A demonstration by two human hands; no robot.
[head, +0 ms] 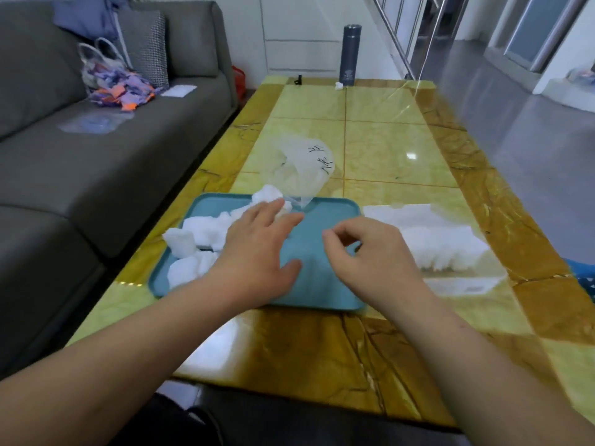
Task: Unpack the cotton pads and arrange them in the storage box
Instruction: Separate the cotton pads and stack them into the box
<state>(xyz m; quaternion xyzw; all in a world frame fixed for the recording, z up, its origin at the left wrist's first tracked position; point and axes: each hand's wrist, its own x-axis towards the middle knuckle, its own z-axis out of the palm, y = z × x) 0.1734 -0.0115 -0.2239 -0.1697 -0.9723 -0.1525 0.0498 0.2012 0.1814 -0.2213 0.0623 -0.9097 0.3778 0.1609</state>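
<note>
Two bare arms reach in from the bottom edge, cut off near the elbows. The left hand [260, 249] lies flat over the blue-green plastic tray [322, 294], fingers straight and spread, its grip apart and holding nothing. It hides part of the heap of white cotton pads [199, 230] on the tray's left side. The right hand [370, 252] hovers over the tray's right part, fingers curled, thumb near forefinger. It is blurry, so I cannot tell if its grip pinches anything. Just right of the tray sits a see-through storage box [428, 239] with white pads inside, its walls hard to make out. Behind the tray lies a crumpled clear plastic bag [299, 169] on the shiny yellow stone desk [386, 140].
</note>
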